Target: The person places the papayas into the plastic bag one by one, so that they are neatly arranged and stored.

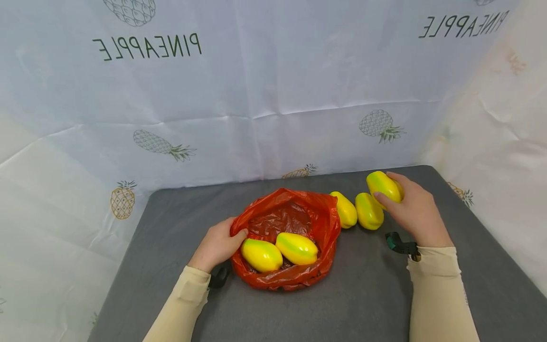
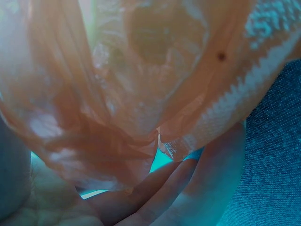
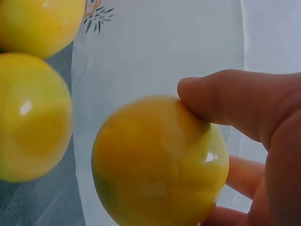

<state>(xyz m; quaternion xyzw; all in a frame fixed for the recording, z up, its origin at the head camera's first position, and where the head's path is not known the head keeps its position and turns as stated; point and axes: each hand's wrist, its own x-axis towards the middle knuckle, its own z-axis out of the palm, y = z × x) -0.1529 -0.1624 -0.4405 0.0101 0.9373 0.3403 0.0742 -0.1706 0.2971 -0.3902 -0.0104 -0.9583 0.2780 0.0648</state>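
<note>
My right hand (image 1: 416, 211) grips a glossy yellow mango-shaped fruit (image 1: 383, 187) with a green streak, thumb on one side and fingers on the other. In the right wrist view this fruit (image 3: 157, 162) appears raised, its far side hidden by the hand. A red plastic bag (image 1: 284, 282) lies wide open on the table. My left hand (image 1: 218, 244) pinches its left rim, thumb inside and fingers outside; the left wrist view shows the crumpled bag (image 2: 117, 108) against the fingers. Inside the bag rest two similar fruits, a left one (image 1: 261, 255) and a right one (image 1: 297, 248).
Two more yellow fruits stand on the grey table (image 1: 359, 294) right of the bag: one (image 1: 346, 209) against its side, the other (image 1: 369, 211) beside it, just left of the held fruit. A white pineapple-print cloth (image 1: 256, 95) hangs behind the table.
</note>
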